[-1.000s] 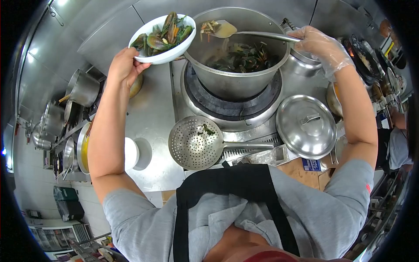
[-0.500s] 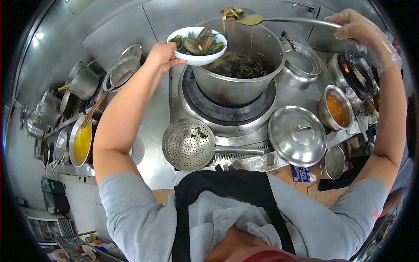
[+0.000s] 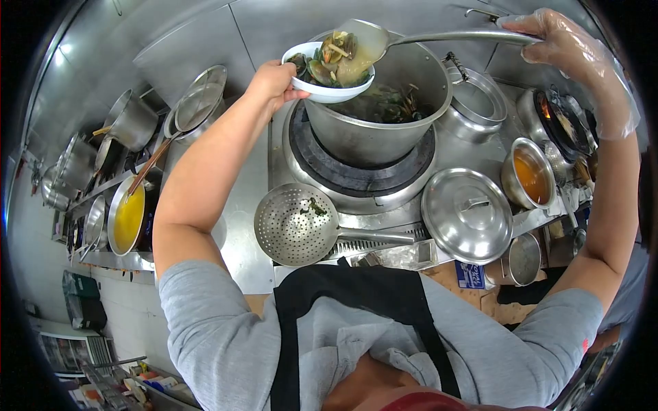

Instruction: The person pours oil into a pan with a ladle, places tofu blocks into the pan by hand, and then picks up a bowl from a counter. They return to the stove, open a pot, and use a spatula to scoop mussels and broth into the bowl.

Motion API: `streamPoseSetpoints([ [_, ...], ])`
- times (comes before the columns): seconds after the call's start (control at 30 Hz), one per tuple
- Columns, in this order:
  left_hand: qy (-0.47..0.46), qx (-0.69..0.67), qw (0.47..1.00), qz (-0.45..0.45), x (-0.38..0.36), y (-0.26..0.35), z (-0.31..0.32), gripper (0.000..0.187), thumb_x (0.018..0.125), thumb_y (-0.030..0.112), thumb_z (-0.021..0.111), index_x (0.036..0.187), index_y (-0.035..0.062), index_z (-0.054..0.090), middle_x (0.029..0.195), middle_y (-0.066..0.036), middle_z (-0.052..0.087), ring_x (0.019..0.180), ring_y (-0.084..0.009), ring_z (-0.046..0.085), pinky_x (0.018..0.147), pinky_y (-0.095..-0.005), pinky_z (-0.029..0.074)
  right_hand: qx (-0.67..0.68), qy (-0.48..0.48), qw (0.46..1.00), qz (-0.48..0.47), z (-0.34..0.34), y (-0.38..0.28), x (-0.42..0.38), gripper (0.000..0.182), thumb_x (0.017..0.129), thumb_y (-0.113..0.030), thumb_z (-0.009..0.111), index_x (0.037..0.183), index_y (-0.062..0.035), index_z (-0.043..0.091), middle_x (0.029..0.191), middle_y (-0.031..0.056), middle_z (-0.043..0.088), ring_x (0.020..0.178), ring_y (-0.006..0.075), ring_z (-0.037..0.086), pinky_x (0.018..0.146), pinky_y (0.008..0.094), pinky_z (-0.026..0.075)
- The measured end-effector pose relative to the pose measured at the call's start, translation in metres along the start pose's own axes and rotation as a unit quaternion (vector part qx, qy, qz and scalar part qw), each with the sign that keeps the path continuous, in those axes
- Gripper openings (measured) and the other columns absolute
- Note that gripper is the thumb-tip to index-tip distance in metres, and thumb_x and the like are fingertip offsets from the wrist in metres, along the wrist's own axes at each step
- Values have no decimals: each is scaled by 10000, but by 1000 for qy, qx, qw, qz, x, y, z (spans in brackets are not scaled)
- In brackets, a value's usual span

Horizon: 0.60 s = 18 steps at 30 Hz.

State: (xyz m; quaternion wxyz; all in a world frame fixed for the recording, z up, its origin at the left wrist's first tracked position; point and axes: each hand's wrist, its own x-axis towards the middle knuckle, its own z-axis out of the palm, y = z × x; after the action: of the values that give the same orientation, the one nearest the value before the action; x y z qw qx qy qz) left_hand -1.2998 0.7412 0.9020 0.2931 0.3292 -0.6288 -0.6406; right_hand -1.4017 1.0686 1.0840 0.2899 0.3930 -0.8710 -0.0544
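Note:
My bare left hand [image 3: 275, 83] grips the rim of a white bowl [image 3: 327, 94] that holds mussels and greens, tilted over the left edge of a large steel pot [image 3: 375, 140]. In a clear plastic glove, my right hand [image 3: 554, 42] is closed on the long handle of a metal ladle [image 3: 370, 42]. The ladle's head is tipped over the bowl, with broth and mussels at its lip. Dark mussels and greens [image 3: 391, 106] lie inside the pot, which stands on a round black burner [image 3: 343, 179].
A perforated strainer [image 3: 295, 226] and a steel lid [image 3: 467, 216] lie in front of the burner. At right are a pot of orange liquid [image 3: 531, 177] and a lit burner [image 3: 548, 109]. A pan of yellow liquid [image 3: 129, 218] and several pots stand at left.
The ladle has moved left and tipped over the bowl, and its contents are now going in. My left hand has brought the bowl slightly to the right.

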Motion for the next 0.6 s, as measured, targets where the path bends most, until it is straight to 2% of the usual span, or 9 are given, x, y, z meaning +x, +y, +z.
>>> streamPoseSetpoints([
  [0.03, 1, 0, 1000, 0, -1, 1, 0, 180, 813, 16, 463, 976, -56, 489, 733, -41, 439, 560, -109, 454, 591, -329, 606, -55, 34, 998, 6, -1, -5, -2, 388, 709, -188, 721, 1086, -272, 683, 917, 14, 685, 890, 185, 646, 769, 303, 500],
  [0.07, 1, -1, 1000, 1, -2, 1, 1, 179, 815, 19, 459, 977, -55, 485, 730, -42, 441, 556, -109, 453, 595, -332, 605, -55, 34, 998, 5, -2, -17, -6, 388, 709, -188, 721, 1086, -272, 683, 917, 14, 685, 890, 185, 646, 769, 303, 500],
  [0.13, 2, -2, 1000, 3, -1, -1, -2, 178, 818, 21, 456, 978, -54, 481, 727, -42, 444, 553, -109, 453, 600, -334, 604, -239, 104, 965, 29, -2, -39, -10, 355, 724, -185, 707, 1075, -243, 690, 798, 73, 669, 803, 233, 651, 705, 348, 509],
  [0.2, 4, -2, 1000, 12, 4, -5, -4, 257, 880, 37, 419, 1085, -101, 488, 852, -141, 569, 609, -182, 591, 543, -302, 607, -234, 129, 964, -13, 3, -29, -4, 327, 727, -183, 701, 1050, -239, 699, 737, 77, 652, 736, 244, 645, 654, 360, 499],
  [0.27, 8, -7, 1000, 15, 4, -6, -7, 268, 881, 38, 415, 1102, -99, 478, 876, -154, 579, 636, -199, 613, 549, -305, 606, -228, 154, 960, -54, 12, -10, 5, 299, 730, -180, 696, 1024, -235, 708, 676, 82, 634, 668, 255, 640, 602, 373, 490],
  [0.33, 12, -12, 1000, 19, 0, -7, -7, 279, 881, 39, 412, 1119, -97, 469, 900, -166, 590, 663, -216, 634, 554, -308, 606, -204, 275, 930, -136, 18, 6, 11, 256, 734, -168, 692, 982, -226, 716, 615, 80, 601, 572, 269, 609, 527, 387, 455],
  [0.4, 23, -27, 999, 38, -6, -5, -8, 280, 832, 23, 436, 1092, -71, 481, 750, -54, 489, 571, -118, 486, 573, -319, 596, -219, 272, 929, -122, 16, 3, 10, 239, 736, -171, 692, 968, -224, 719, 606, 74, 597, 567, 262, 607, 519, 384, 448],
  [0.57, 23, -21, 999, 38, -14, -2, -20, 275, 843, 27, 437, 1098, -61, 489, 791, -69, 539, 586, -116, 525, 567, -303, 593, -217, 243, 939, -111, 26, 25, 16, 244, 741, -170, 691, 979, -214, 713, 646, 81, 615, 607, 269, 615, 547, 372, 461],
  [0.6, 23, -21, 999, 37, -15, -2, -23, 275, 847, 30, 439, 1103, -59, 491, 798, -74, 552, 587, -118, 541, 561, -300, 592, -155, 215, 960, -93, 43, 44, 30, 348, 739, -104, 679, 1071, -209, 681, 793, 78, 639, 670, 226, 619, 614, 344, 484],
])
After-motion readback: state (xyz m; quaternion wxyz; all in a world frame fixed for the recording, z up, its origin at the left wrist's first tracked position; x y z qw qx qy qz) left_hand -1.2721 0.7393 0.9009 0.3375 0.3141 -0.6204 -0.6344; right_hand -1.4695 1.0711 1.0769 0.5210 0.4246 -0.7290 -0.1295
